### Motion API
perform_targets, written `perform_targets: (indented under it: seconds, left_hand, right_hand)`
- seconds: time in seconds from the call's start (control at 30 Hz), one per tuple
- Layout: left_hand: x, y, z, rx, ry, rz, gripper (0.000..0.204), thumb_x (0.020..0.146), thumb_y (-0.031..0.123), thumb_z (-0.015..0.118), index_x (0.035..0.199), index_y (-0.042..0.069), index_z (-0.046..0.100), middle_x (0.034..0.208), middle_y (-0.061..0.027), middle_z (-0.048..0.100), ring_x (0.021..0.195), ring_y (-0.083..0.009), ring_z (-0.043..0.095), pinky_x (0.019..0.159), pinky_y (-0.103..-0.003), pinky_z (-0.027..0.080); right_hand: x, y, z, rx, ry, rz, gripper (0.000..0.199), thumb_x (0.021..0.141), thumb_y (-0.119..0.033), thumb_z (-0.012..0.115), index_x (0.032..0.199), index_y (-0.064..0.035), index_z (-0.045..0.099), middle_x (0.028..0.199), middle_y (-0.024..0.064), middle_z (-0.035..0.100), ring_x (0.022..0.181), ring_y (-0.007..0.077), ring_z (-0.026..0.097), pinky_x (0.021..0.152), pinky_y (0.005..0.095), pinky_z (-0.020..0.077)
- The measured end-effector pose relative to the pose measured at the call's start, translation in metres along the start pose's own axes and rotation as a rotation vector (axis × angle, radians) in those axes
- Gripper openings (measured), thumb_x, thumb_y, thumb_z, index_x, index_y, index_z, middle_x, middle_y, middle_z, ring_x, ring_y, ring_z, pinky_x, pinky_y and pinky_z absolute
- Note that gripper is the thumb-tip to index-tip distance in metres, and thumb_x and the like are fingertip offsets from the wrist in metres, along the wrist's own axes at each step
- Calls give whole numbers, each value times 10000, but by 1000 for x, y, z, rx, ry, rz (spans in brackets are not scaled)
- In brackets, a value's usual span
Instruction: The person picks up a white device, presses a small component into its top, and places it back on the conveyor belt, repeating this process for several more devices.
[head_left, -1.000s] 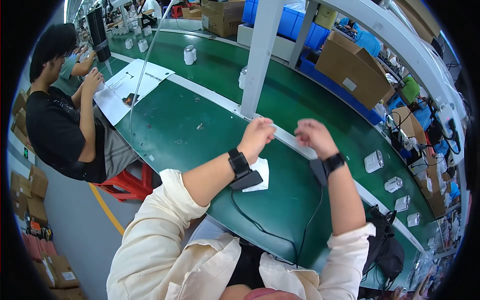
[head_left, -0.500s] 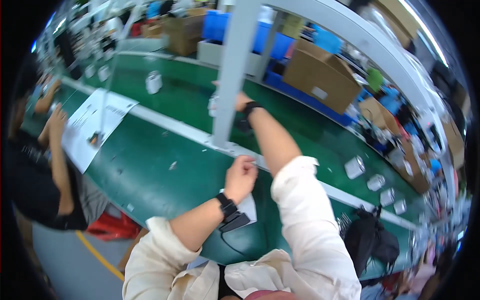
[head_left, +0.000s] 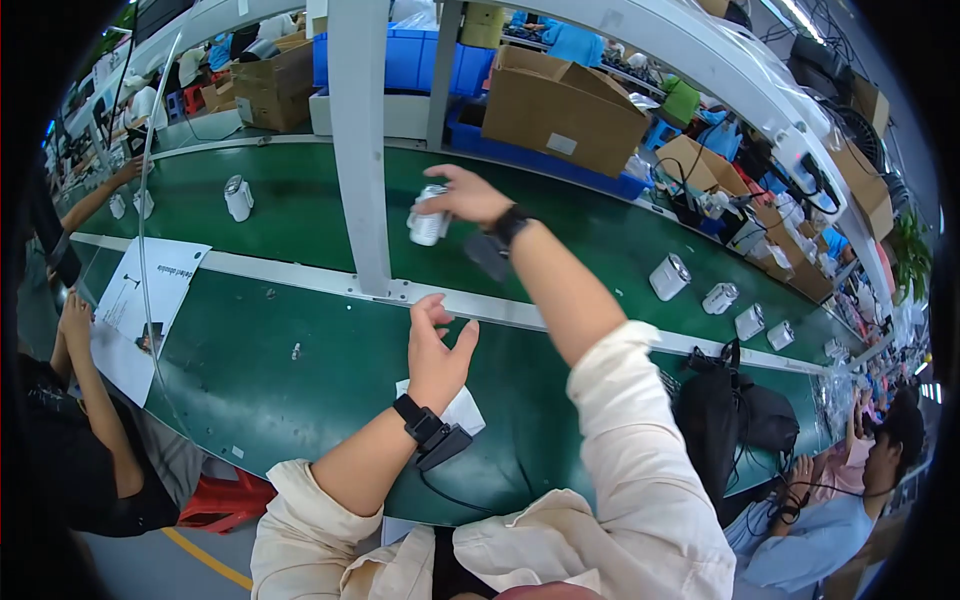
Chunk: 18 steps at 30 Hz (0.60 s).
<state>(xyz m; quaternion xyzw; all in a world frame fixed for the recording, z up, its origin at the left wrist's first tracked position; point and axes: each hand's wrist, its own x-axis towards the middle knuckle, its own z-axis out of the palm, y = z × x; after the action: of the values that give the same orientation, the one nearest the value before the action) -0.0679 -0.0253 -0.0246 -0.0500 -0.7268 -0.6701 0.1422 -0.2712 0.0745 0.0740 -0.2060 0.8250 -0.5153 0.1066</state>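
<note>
The small cylinder [head_left: 428, 222] under the right hand's [head_left: 462, 195] fingers is looking like smooth white plastic with a metallic sheen. Below the left hand's [head_left: 436, 350] spread fingers, a matt white cloth or paper [head_left: 462, 408] is lying on the smooth, faintly glossy green belt [head_left: 300, 330].

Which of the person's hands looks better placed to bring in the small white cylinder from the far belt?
Right: the right hand already grips the white cylinder; the left hand hovers open over white paper.
</note>
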Motion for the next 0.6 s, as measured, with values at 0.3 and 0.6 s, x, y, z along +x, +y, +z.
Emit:
perform_targets:
  seconds: [0.3, 0.6]
  left_hand:
    - [-20, 30, 2, -718, -520, -275, 844, 805, 172, 730, 1456, 45, 208, 1314, -171, 424, 1193, -264, 481, 990, -397, 419]
    - [-31, 37, 10, -675, -907, -152, 994, 725, 106, 786, 1486, 58, 148, 1408, -146, 330, 1276, -291, 428, 1035, -420, 406]
  right_hand:
    - [-247, -28, -21, 234, -3, -318, 943, 673, -66, 812, 1455, -71, 284, 1243, 141, 515, 1183, 221, 503, 983, 348, 425]
    - [-307, 9, 12, 253, 178, -357, 1057, 631, -122, 867, 1475, -75, 232, 1318, 146, 477, 1209, 244, 502, 1008, 367, 420]
